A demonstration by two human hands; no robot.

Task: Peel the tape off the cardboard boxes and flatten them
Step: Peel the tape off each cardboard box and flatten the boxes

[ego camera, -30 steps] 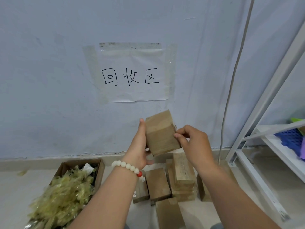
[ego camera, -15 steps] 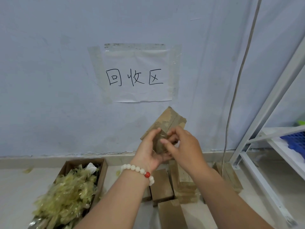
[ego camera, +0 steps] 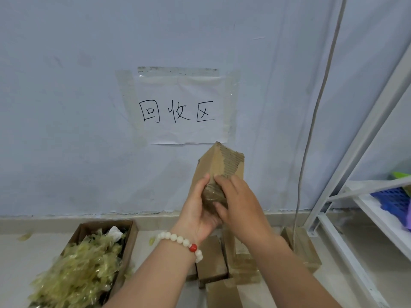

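Observation:
A small brown cardboard box stands on end in the air before the wall, its torn paper skin showing ribbed corrugation near the top. My left hand, with a bead bracelet at the wrist, grips the box's lower end from the left and below. My right hand holds the same end from the right, fingertips on the shiny taped part. Several more taped boxes lie on the floor beneath my forearms.
An open cardboard box at lower left is heaped with crumpled yellowish tape. A taped paper sign hangs on the wall. A white metal shelf holding a blue basket stands at right, a cable beside it.
The box has been turned from tilted to nearly upright between both hands. My right hand has shifted from the box's side onto its taped lower end, close against my left hand.

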